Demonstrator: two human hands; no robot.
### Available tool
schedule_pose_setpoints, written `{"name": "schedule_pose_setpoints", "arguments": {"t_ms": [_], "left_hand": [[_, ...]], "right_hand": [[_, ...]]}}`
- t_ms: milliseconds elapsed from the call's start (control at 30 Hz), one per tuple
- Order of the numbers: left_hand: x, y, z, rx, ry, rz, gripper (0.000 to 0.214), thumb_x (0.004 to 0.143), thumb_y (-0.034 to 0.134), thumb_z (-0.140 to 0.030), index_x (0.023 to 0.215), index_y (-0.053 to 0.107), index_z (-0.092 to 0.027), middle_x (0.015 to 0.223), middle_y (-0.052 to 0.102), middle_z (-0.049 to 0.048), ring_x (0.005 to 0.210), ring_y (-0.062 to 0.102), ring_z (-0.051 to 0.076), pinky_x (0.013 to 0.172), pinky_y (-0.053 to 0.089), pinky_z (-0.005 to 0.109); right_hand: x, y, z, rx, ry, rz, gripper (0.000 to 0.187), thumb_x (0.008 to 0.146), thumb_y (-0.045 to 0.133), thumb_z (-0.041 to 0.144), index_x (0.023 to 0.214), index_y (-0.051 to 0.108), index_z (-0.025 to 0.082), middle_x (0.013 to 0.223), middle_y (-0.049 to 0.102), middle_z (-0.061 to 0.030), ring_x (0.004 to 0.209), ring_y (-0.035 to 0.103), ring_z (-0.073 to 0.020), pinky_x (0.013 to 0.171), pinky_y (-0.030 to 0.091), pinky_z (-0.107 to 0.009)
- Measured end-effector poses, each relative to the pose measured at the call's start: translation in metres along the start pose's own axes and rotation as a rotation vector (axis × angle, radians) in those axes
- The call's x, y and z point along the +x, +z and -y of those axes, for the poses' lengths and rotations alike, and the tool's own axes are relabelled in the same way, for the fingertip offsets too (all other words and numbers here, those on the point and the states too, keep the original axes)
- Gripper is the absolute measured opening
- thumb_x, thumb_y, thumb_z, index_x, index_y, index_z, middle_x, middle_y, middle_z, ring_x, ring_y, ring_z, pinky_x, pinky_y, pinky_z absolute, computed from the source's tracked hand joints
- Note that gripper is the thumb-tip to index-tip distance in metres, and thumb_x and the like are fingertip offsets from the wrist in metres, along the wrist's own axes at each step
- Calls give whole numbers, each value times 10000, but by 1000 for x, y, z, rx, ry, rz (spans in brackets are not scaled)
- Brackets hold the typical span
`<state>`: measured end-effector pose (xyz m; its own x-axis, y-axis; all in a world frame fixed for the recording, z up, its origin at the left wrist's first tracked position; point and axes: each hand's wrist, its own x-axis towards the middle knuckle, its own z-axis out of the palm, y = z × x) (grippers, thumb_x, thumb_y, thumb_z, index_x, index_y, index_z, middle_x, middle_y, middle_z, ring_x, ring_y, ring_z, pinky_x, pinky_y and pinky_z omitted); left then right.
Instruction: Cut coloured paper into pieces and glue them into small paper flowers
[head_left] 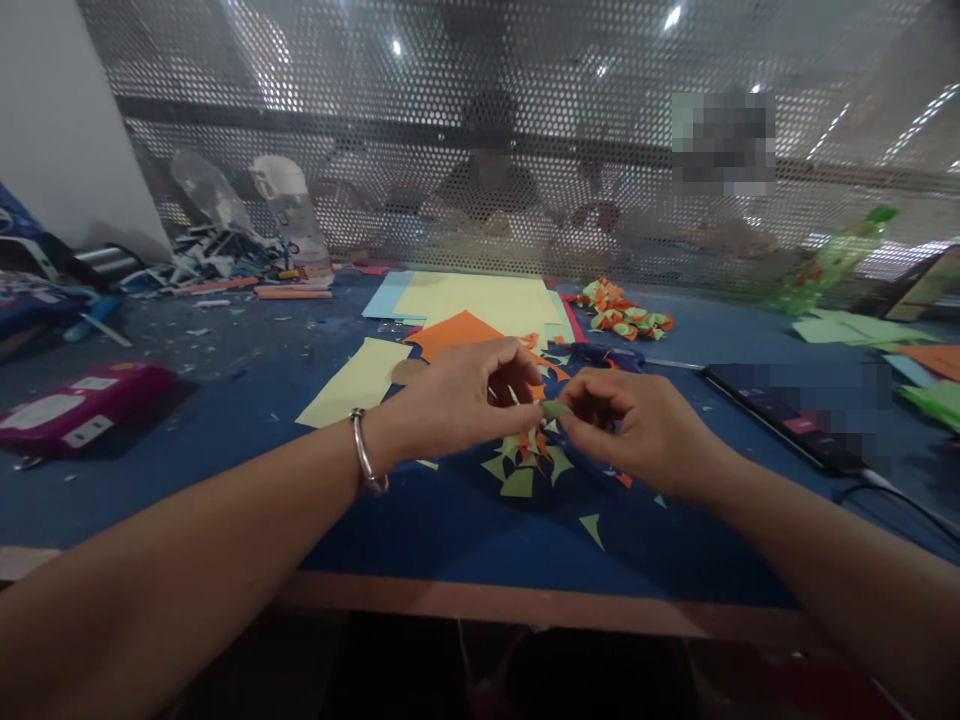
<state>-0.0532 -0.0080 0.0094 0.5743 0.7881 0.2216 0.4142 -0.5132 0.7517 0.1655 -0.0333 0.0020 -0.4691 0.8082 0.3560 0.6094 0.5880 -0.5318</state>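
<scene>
two bare forearms come up from the bottom corners of the frame and meet near the centre, above a blue table [225,440]. the left hand [457,395], with a metal bangle [366,455] on its wrist, has its fingers curled and pressed together on a small folded paper piece [553,408] of green and orange. the right hand [637,430] pinches the same piece from the other side between thumb and forefinger. just below the hands lie cut green and orange scraps [525,465]. beyond them, centre frame, an orange sheet [454,332] lies on yellow sheets [487,298]. a cluster of finished folded pieces [622,312] sits right of centre. a magenta box [82,405] rests at the left edge. a perforated metal screen [480,130] fills the top.
</scene>
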Motion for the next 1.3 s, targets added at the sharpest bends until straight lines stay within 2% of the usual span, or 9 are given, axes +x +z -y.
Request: {"name": "schedule_pose_setpoints", "arguments": {"t_ms": [133, 233, 433, 567, 667, 767, 933, 1200, 1300], "left_hand": [[2, 12, 4, -66, 77, 14, 245, 809, 670, -211, 1029, 573, -164, 828, 682, 13, 738, 652, 130, 672, 503, 248], [3, 13, 4, -89, 51, 40, 238, 794, 657, -155, 1021, 588, -159, 762, 667, -6, 669, 621, 117, 612, 466, 236], [3, 6, 3, -188, -111, 91, 229, 770, 716, -154, 997, 689, -140, 703, 672, -13, 639, 591, 108, 616, 433, 238], [5, 8, 2, -475, -245, 17, 111, 773, 728, -116, 883, 716, -129, 697, 690, -10, 640, 604, 98, 658, 451, 240], [6, 9, 1, -703, -341, -84, 79, 782, 743, -98, 745, 678, -122, 663, 685, -2, 625, 625, 93, 657, 459, 234], [7, 9, -1, -836, -424, -110, 126, 817, 735, -110, 718, 659, -128, 670, 704, 16, 634, 663, 110, 663, 473, 243], [8, 12, 0, -915, -457, -86, 164, 864, 724, -167, 710, 682, -131, 687, 719, 21, 641, 664, 99, 670, 461, 229], [5, 21, 0, -1001, -473, -78, 164, 840, 757, -231, 713, 708, -139, 712, 728, 24, 705, 697, 120, 754, 485, 263], [5, 23, -1, -1016, -479, -76, 128, 822, 761, -205, 730, 700, -141, 730, 734, 18, 700, 704, 114, 742, 484, 253]], "right_hand": [[0, 3, 1, -5, -25, 35, 122, 795, 578, 157, 683, 538, 187, 610, 483, 51, 536, 444, -83, 516, 364, -223], [0, 5, 1, -36, -49, 40, 154, 770, 571, 137, 645, 499, 191, 607, 470, 52, 541, 435, -80, 519, 353, -221], [1, 3, -1, -14, -28, 41, 95, 767, 573, 125, 694, 572, 185, 587, 518, 54, 501, 450, -77, 479, 359, -210], [1, -1, -4, -61, -26, -56, 81, 816, 581, 141, 774, 642, 175, 606, 575, 36, 493, 504, -86, 479, 401, -216], [-2, -1, -5, -128, -109, -151, 72, 869, 594, 161, 838, 658, 168, 674, 606, 16, 526, 546, -89, 521, 448, -219], [-4, 2, -4, -205, -230, -200, 87, 881, 621, 143, 958, 658, 163, 789, 629, -3, 557, 560, -81, 565, 475, -223], [-5, 4, -2, -297, -363, -197, 158, 903, 622, 107, 1038, 631, 187, 900, 662, -23, 584, 555, -84, 593, 480, -230], [-5, 4, 0, -358, -426, -207, 76, 939, 597, 109, 945, 628, 178, 885, 679, -32, 712, 616, -112, 639, 475, -234], [-5, 4, -1, -296, -403, -222, 82, 925, 595, 104, 913, 618, 181, 854, 655, -20, 668, 586, -101, 623, 473, -234]]}}
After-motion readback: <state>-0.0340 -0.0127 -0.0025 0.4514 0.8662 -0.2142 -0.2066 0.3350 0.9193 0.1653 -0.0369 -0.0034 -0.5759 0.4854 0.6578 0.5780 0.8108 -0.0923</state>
